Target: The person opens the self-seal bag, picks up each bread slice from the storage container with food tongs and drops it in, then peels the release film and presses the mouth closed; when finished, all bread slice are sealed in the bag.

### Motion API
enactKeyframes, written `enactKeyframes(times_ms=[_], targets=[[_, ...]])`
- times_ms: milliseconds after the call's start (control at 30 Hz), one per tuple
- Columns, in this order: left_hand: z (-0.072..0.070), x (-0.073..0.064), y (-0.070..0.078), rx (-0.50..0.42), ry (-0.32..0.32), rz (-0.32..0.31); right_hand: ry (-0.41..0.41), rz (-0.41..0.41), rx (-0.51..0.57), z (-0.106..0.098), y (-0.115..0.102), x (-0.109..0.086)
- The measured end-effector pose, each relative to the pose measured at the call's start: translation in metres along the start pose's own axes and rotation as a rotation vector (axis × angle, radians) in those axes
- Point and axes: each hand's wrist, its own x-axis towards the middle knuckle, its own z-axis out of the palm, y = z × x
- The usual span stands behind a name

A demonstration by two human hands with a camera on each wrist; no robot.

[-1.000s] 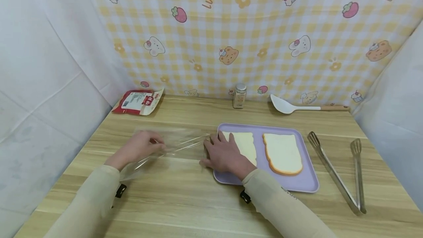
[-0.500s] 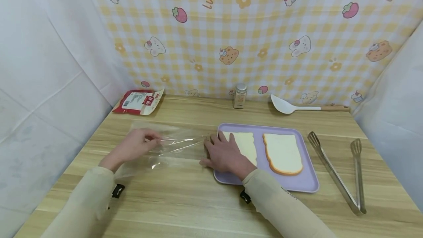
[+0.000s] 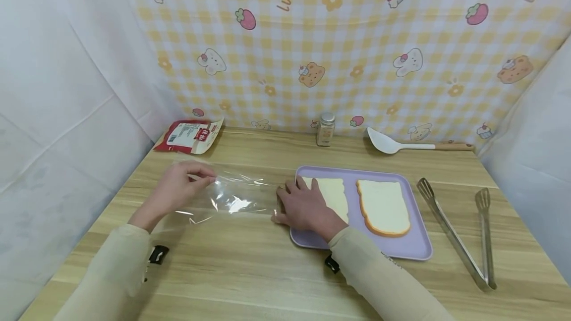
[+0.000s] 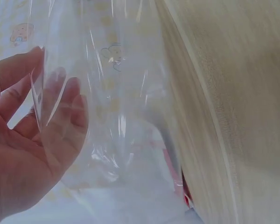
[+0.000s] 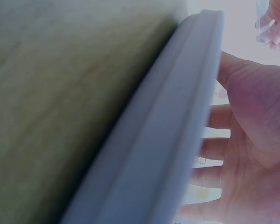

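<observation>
My left hand [image 3: 180, 189] pinches the edge of a thin clear plastic film [image 3: 236, 199] between thumb and forefinger. In the left wrist view, this film [image 4: 116, 116] hangs creased and shiny, with the other fingers showing through it. It stretches across to my right hand [image 3: 303, 207], which lies with spread fingers at the left edge of a lilac tray [image 3: 351, 207]. A pale bread slice [image 3: 336, 194] lies partly hidden under that hand. To its right is another slice of bread [image 3: 384, 207] with a brown crust. The right wrist view shows the tray's side beside straight fingers [image 5: 214, 147].
Metal tongs [image 3: 457, 241] lie spread right of the tray. Along the back stand or lie a red and cream food packet [image 3: 189, 136], a small shaker jar [image 3: 326, 130] and a white spatula [image 3: 388, 143] with a wooden handle. A checked curtain [image 3: 276, 53] hangs behind the wooden table [image 3: 250, 271].
My left hand has moved left and away from me, drawing the film along so that it rises and catches more light. My right hand has stayed at the tray's edge.
</observation>
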Motion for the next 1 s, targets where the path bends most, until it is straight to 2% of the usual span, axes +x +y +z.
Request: enactKeyframes(times_ms=[300,533,700,1000], targets=[[0.000,0.000,0.001,0.029,0.008,0.010,-0.005,0.003,-0.007,-0.002,0.000,0.000],[0.010,-0.003,-0.003,0.043,-0.021,0.014,0.014,-0.010,-0.015,-0.001,0.000,-0.001],[0.016,-0.003,-0.004,0.029,-0.010,0.049,0.018,-0.009,-0.008,-0.001,0.000,-0.001],[0.021,-0.005,-0.006,0.057,0.006,0.054,0.007,-0.010,-0.010,0.000,-0.001,-0.002]])
